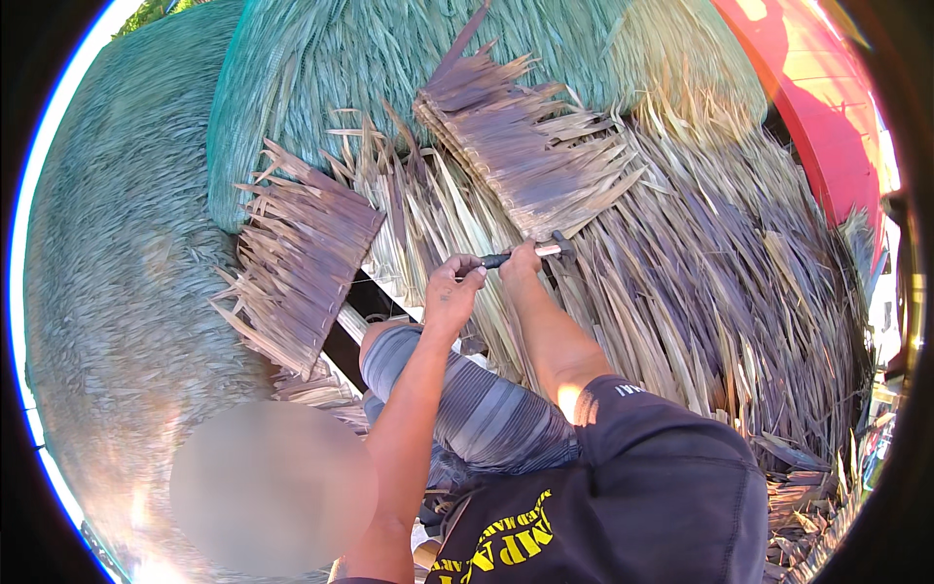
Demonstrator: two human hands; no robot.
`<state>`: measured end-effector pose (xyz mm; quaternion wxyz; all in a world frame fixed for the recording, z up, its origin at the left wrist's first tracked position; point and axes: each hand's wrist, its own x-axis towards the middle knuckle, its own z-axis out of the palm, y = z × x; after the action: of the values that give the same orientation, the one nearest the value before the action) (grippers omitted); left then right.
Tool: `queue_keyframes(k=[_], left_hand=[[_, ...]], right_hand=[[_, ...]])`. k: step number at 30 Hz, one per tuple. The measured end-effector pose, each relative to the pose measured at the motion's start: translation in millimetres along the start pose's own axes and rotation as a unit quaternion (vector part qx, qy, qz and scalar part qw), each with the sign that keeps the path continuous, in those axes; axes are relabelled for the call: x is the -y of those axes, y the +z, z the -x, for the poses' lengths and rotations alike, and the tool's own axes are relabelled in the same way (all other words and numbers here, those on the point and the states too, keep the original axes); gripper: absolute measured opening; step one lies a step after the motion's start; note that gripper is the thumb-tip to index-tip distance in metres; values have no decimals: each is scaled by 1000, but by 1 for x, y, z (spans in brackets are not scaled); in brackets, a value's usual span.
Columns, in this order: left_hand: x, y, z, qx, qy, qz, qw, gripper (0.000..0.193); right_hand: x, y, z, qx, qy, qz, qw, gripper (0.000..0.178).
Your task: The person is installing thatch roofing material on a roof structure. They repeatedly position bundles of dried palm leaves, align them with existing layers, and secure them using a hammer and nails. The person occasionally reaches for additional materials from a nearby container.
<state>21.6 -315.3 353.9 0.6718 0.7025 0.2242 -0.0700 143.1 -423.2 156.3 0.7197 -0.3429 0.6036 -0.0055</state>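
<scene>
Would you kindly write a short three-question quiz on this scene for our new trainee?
1. Multiple choice: Which of the person's hands is nearer the dark head of the black-gripped hammer? A) left; B) right; C) both equally.
2. True or false: Green mesh netting covers part of the dried-leaf thatch.
3. Fill in the colour: The broad, smooth sheet at the picture's upper right is ____.

Key:
1. B: the right hand grips close to the head, while the left hand holds the other end.
2. True.
3. Red.
</scene>
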Motion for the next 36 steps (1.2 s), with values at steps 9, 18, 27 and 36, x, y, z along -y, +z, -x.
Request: queue_keyframes(k=[9, 18, 27, 36], left_hand=[[-10, 3, 3, 20, -28, -47, 998, 21], [-14, 9, -6, 35, -52, -20, 998, 22], [-22, 16, -11, 31, -53, 31, 998, 24], [-24, 15, -17, -16, -43, 109, 993, 21]], right_hand=[[42, 20, -3, -101, 21, 67, 992, 67], [55, 24, -26, -169, -48, 215, 961, 59], [68, 6, -83, 29, 10, -62, 998, 23], [84, -71, 67, 316, -34, -55, 947, 12]])
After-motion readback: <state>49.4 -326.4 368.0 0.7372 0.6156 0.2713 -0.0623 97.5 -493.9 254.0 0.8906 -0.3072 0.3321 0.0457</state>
